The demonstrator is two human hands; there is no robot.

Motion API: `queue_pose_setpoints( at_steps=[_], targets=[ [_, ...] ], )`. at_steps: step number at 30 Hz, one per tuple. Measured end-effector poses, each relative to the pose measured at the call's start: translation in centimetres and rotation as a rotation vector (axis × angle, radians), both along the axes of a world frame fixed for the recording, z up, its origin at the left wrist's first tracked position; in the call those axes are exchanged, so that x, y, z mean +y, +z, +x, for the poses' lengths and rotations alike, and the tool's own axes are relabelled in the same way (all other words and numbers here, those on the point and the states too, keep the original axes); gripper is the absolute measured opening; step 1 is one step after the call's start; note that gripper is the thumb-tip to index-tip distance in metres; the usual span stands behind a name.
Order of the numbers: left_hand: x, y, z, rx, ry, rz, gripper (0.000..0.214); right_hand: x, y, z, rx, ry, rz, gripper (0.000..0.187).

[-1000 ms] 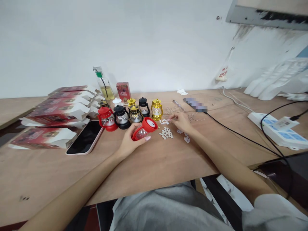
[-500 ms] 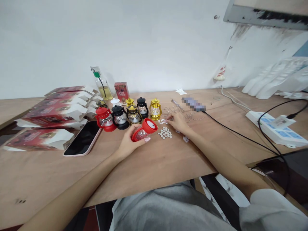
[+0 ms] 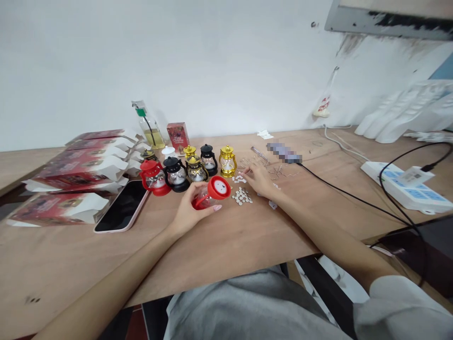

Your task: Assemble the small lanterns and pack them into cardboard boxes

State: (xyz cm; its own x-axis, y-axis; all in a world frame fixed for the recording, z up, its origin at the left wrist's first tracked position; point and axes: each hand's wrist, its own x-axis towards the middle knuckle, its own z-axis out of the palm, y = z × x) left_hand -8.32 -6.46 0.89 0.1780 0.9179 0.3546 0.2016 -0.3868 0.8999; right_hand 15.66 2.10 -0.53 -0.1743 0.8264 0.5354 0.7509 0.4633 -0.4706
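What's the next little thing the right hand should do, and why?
Maybe pinch one of the small white pieces with the right hand: its fingertips are right beside them, though I can't tell whether it already has one. The left hand holds the red lantern tilted, with its white-centred end showing, so the other hand seems free for picking.

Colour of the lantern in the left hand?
Red lantern with a clear middle, in the left hand; head view.
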Motion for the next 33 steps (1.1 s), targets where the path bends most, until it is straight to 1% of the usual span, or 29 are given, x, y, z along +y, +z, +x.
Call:
queue_pose_setpoints(
  at_steps=[2,3,5,8,10,14,16,19,25,33],
  targets=[
    [0.2,-0.4,0.0,-0.032,0.0,0.042,0.057,-0.8,0.5,-0.5,0.145,0.054,0.024,0.016],
    [0.3,-0.6,0.0,-0.034,0.009,0.063,0.056,-1.2,0.8,-0.8,0.236,0.083,0.004,0.018],
    [0.4,-1.0,-0.1,-0.001,0.045,0.108,0.055,-2.2,1.3,-1.6,0.448,0.164,-0.078,0.022],
    [0.6,-1.3,-0.4,0.087,0.121,0.181,0.053,-3.7,2.2,-2.8,0.774,0.323,-0.24,0.032],
    [0.7,-1.3,-0.7,0.131,0.159,0.235,0.051,-4.6,2.7,-3.4,0.89,0.43,-0.352,0.039],
    [0.7,-0.9,-1.0,0.192,0.18,0.324,0.048,-6.0,3.5,-4.0,0.894,0.679,-0.628,0.044],
    [0.6,-0.7,-0.9,0.223,0.165,0.357,0.047,-6.4,3.7,-4.2,0.89,0.733,-0.712,0.044],
    [0.4,-0.6,-0.8,0.262,0.144,0.385,0.045,-6.8,3.6,-4.4,0.889,0.734,-0.747,0.043],
    [0.4,-0.8,-0.8,0.294,0.148,0.411,0.048,-6.8,3.2,-4.6,0.882,0.731,-0.793,0.045],
    [0.3,-0.7,-1.0,0.382,0.148,0.438,0.045,-6.5,2.8,-4.7,0.891,0.726,-0.817,0.049]
  ],
)
